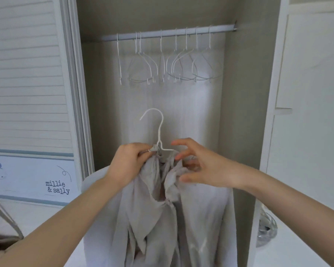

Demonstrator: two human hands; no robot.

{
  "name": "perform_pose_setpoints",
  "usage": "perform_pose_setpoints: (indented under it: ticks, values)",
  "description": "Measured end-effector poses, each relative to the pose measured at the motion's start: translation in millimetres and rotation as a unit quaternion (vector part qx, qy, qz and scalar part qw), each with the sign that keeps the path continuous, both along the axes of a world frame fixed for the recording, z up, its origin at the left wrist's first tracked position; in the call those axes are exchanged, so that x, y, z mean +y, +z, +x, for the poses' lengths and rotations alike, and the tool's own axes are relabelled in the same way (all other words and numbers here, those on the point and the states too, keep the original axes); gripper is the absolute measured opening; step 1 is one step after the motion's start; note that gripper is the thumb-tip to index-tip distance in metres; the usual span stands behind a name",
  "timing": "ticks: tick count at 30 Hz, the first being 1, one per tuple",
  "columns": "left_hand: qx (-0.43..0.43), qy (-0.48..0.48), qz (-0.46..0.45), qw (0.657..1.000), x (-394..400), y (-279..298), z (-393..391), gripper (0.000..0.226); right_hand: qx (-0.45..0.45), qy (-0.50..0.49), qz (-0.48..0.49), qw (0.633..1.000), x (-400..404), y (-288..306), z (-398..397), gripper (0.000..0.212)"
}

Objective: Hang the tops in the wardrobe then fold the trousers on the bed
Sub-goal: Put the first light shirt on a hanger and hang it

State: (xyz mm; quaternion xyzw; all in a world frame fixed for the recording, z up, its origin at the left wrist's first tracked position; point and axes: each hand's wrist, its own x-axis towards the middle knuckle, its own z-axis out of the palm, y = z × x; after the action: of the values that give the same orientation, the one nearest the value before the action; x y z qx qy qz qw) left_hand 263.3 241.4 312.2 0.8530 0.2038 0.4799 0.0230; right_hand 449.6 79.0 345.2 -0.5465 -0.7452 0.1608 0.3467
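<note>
A pale grey top (158,212) hangs bunched from a white wire hanger (159,130) held upright in front of the open wardrobe. My left hand (127,162) grips the top's collar and the hanger's left shoulder. On the other side, my right hand (199,166) has its fingers spread and lightly curled at the collar, touching the fabric by the hanger's right shoulder. The hanger's hook points up and left, well below the wardrobe rail (168,32).
Several empty white wire hangers (170,62) hang along the rail. A slatted sliding door (27,74) stands to the left and a white door (307,112) to the right. A white rounded surface (93,180) sits below the top.
</note>
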Motion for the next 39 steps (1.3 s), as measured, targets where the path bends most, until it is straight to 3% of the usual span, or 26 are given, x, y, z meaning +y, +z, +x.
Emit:
perform_pose_setpoints:
  ticks: [1,3,5,7,9,12,18,20,23,24,27,30,33,37,39]
  values:
    - [-0.017,-0.015,-0.025,0.999,3.2,2.2,-1.7,0.025,0.029,0.029,-0.025,0.999,-1.4,-1.0,6.3,0.064]
    - [-0.038,-0.047,-0.062,0.996,8.2,6.8,-3.0,0.021,-0.011,-0.043,0.087,0.995,7.2,-2.9,27.9,0.058]
    - [-0.06,-0.072,-0.082,0.992,10.0,11.8,-1.6,0.023,-0.15,-0.162,0.196,0.955,15.3,-0.8,47.1,0.045]
    - [-0.078,-0.081,-0.098,0.989,12.0,16.9,-0.6,0.023,-0.262,-0.248,0.166,0.918,17.3,-0.4,58.8,0.018]
    - [-0.085,-0.083,-0.107,0.987,11.7,21.6,-0.7,0.019,-0.254,-0.259,0.097,0.927,16.6,-2.3,64.7,0.037]
    - [-0.061,-0.069,-0.068,0.993,7.9,25.5,8.1,0.013,-0.261,-0.219,0.117,0.933,20.2,1.6,54.5,0.047]
    - [-0.005,-0.08,-0.059,0.995,20.7,43.3,-1.2,0.047,-0.1,-0.181,0.141,0.968,16.7,17.4,67.9,0.047]
    - [-0.029,-0.091,-0.105,0.99,31.9,47.5,-18.8,0.038,-0.04,-0.18,0.13,0.974,9.0,19.4,82.6,0.044]
    - [-0.07,-0.106,-0.18,0.975,40.5,47.0,-26.2,0.025,-0.034,-0.176,0.095,0.979,2.2,22.1,90.2,0.03]
    - [-0.078,-0.102,-0.183,0.975,41.8,45.9,-24.0,0.029,-0.039,-0.178,0.089,0.979,1.2,23.3,90.1,0.023]
    - [-0.084,-0.091,-0.177,0.976,49.6,41.6,-16.3,0.036,-0.044,-0.178,0.053,0.982,-5.7,25.7,86.9,0.034]
    - [-0.063,-0.057,-0.171,0.982,69.5,37.8,-9.7,0.03,0.07,-0.137,-0.011,0.988,-17.1,29.5,81.9,0.026]
    - [-0.005,0.012,-0.128,0.992,76.5,39.9,7.8,0.031,0.175,-0.127,-0.02,0.976,-23.7,35.8,71.2,0.023]
    - [0.027,0.006,-0.099,0.995,69.8,58.4,45.3,0.012,0.22,-0.196,0.012,0.955,-24.6,49.3,56.3,0.025]
    - [0.065,0.005,-0.127,0.99,66.8,67.8,59.3,0.037,0.246,-0.248,0.032,0.936,-28.3,61.0,50.1,0.023]
